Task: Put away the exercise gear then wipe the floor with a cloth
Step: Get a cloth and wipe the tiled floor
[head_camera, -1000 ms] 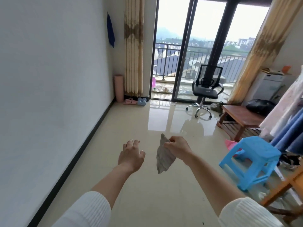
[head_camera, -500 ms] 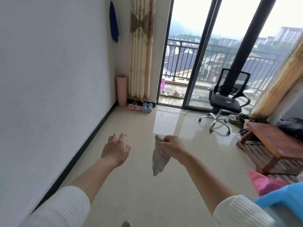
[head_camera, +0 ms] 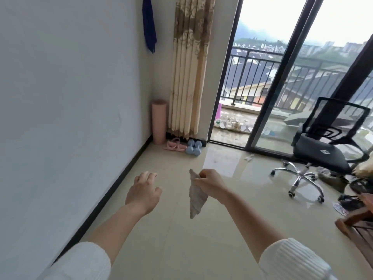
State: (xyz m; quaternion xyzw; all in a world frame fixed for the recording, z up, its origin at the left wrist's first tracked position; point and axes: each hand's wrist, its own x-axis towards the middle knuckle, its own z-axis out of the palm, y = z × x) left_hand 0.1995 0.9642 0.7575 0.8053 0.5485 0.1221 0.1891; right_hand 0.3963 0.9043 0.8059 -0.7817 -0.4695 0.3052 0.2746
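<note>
Two white sleeves [head_camera: 80,261] sit at the bottom of the view, both forearms stretched out over the floor [head_camera: 181,239]. The left grip [head_camera: 142,191] is released, with loose, spread fingers holding nothing. My guess is it's out there for balance, or ready to plant on the tiles.

The right grip [head_camera: 207,181] is clenched around the top of a grey cloth [head_camera: 196,199]. The rest of the cloth hangs down in a limp point, up in the air and well clear of the tiles. Pinching it at one end like that lets it drape open instead of staying wadded up, which makes sense before a wipe. No wiping is happening yet though, since nothing touches the floor.

Further off, in the corner by the curtain [head_camera: 187,67], a rolled pink mat [head_camera: 159,122] stands upright against the wall. Two light blue dumbbells [head_camera: 193,147] lie just beside some pink sandal-looking things [head_camera: 174,144]; I can't tell exactly what those are. With everything tucked out of the walking area, the put-away part looks done to me.

Off to the right, a black office chair [head_camera: 327,150] is parked near the glass balcony door [head_camera: 262,98]. It might get in the way once the cloth work reaches that side.
</note>
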